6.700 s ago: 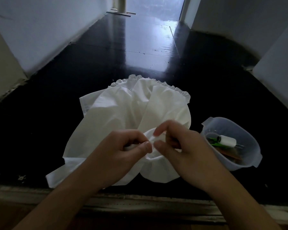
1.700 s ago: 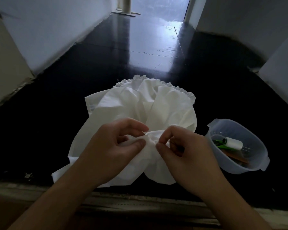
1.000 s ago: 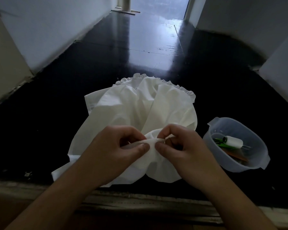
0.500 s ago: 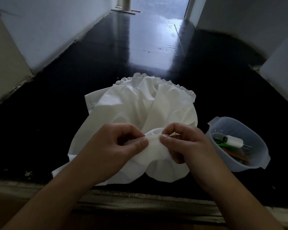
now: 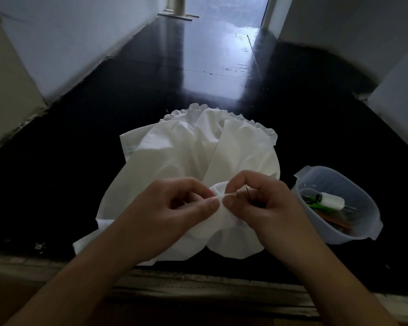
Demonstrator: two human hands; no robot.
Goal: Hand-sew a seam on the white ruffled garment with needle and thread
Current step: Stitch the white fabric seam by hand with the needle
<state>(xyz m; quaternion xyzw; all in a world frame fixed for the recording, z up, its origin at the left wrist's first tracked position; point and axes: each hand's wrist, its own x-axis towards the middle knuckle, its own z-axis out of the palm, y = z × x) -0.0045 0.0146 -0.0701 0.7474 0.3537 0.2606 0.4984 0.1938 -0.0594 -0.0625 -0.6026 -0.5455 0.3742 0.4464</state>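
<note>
The white ruffled garment lies bunched on the black floor, its frilled edge at the far side. My left hand pinches a raised fold of the cloth between thumb and forefinger. Right beside it, my right hand pinches the same fold, thumb tip almost touching the left thumb. A thin dark needle shows between the right hand's fingers, pointing up. The thread is too fine to see.
A clear plastic tub stands on the floor to the right, holding a white thread spool, something green and a brown item. White walls run along both sides. A worn wooden ledge crosses below my wrists.
My right hand has rolled slightly, so the needle now shows between its fingers. Both hands keep pinching the same fold; the garment and tub have not moved.
</note>
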